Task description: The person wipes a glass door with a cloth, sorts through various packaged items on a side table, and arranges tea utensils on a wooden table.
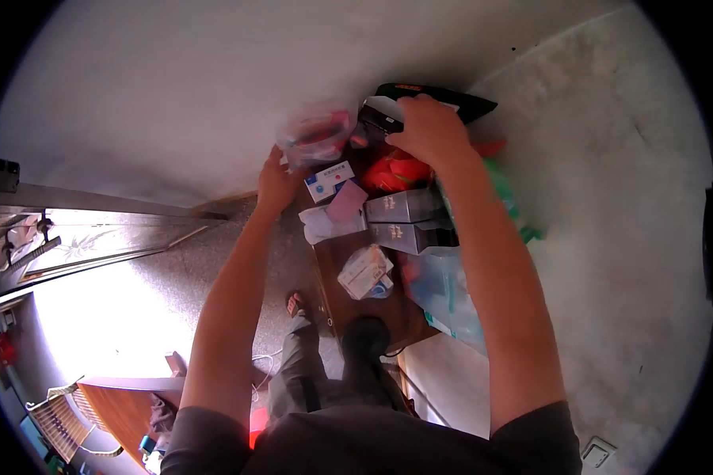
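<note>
We observed the clear plastic bag (317, 141) with red contents at the wall end of the brown wooden top (410, 317), just beyond and to the right of our left hand (277, 186). The bag was blurred; as far as we could judge, its long axis ran crosswise, its right end slightly raised towards the black object (380, 119). Our left hand was the nearer to it, fingers pointing away from us at the bag's near left edge, forearm reaching almost straight forward. We could not tell whether those fingers grasped the plastic or merely touched it. Our right hand (432, 131) came over the black object from the right, wrist bent inward, thumb and fingers spread apart; whether they had closed on it we could not establish. A dark bag (471, 101) lay behind that hand, a red bag (396, 172) below it, and a white and blue box (330, 181) just on the near side of the plastic bag.
</note>
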Demonstrator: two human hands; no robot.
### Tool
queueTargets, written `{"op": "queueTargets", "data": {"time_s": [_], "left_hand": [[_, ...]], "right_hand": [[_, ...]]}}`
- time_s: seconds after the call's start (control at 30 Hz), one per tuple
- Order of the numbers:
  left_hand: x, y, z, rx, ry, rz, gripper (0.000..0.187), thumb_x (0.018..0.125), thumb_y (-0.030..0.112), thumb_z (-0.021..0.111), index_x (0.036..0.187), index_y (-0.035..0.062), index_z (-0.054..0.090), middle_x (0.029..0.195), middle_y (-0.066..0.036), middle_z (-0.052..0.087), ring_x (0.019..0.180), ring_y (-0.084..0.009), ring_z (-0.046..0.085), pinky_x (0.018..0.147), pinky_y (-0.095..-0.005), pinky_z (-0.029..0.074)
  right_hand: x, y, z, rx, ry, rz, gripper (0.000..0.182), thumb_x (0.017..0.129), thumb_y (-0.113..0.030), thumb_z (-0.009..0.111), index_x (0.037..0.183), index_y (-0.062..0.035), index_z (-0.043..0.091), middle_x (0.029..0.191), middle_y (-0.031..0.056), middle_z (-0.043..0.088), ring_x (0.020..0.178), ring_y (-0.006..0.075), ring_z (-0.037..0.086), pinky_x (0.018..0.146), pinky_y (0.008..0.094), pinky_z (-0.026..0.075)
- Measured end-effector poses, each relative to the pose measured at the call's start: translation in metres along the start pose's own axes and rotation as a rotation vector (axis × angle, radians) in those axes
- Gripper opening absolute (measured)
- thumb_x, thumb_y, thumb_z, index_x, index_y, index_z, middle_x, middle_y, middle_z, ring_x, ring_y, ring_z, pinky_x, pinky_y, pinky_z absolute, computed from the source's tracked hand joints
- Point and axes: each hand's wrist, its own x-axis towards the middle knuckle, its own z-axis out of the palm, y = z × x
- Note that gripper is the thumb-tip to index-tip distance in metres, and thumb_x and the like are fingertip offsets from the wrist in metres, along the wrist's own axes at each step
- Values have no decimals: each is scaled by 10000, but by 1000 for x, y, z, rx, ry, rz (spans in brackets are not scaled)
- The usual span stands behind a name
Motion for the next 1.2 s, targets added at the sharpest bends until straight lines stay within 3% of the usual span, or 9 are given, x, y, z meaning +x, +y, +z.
{"op": "queueTargets", "data": {"time_s": [0.23,0.3,0.4,0.47,0.53,0.6,0.63,0.83,1.2], "left_hand": [[14,-4,9,112,102,-24,726,790,298,769,1378,13,453,1161,-229,664,1002,-433,667,877,-471,541],[-5,-28,10,87,289,11,665,784,307,758,1315,13,486,1101,-241,678,991,-445,660,863,-491,537],[-81,-52,-17,328,261,-126,815,793,246,770,1462,-39,401,1269,-247,632,1147,-358,651,962,-416,522],[-150,-55,-42,325,52,-426,775,785,273,770,1427,-33,462,1296,-247,622,1162,-371,641,982,-423,510],[-244,-100,-56,395,-19,-415,674,805,275,775,1365,-23,546,1285,-225,638,1141,-343,656,965,-406,517],[-328,-105,-64,258,3,-691,562,848,269,764,1305,-15,605,1204,-186,689,1091,-294,683,935,-378,532],[-374,-118,-64,131,80,-654,482,889,255,740,1276,-11,631,1103,-158,729,1038,-246,701,907,-352,544],[-502,-19,-76,15,353,-758,452,920,270,683,1272,-8,628,1114,-184,733,1007,-281,724,881,-389,561],[-748,80,12,-235,1022,-967,418,905,224,706,1251,-5,651,1213,-178,699,1110,-266,676,955,-373,528]], "right_hand": [[12,5,31,-40,-5,66,358,813,-259,766,1113,-84,677,1190,189,610,1071,369,654,899,448,554],[-7,0,15,88,200,-43,343,834,-238,744,1133,-86,672,1182,184,612,1075,357,649,894,442,550],[-64,-29,-24,255,359,-140,349,853,-236,734,1148,-68,656,1159,160,620,1047,339,646,866,431,538],[-129,-61,-52,555,239,-158,356,851,-260,747,1127,-54,656,1106,138,650,995,342,645,840,427,528],[-194,-83,-34,641,104,-301,354,851,-253,752,1131,-54,664,1056,136,673,969,349,646,835,416,528],[-240,-104,-2,759,-114,-317,333,850,-235,749,1126,-63,681,1042,136,686,956,350,651,835,407,533],[-261,-106,23,745,-235,-258,335,844,-236,756,1121,-61,688,1050,132,686,964,344,653,840,403,534],[-334,-100,91,808,-646,-316,332,801,-193,785,1088,-42,718,978,111,708,741,214,680,710,339,548],[-316,-128,45,788,-486,-598,306,868,-156,756,1120,7,698,955,102,716,824,187,665,773,323,544]]}}
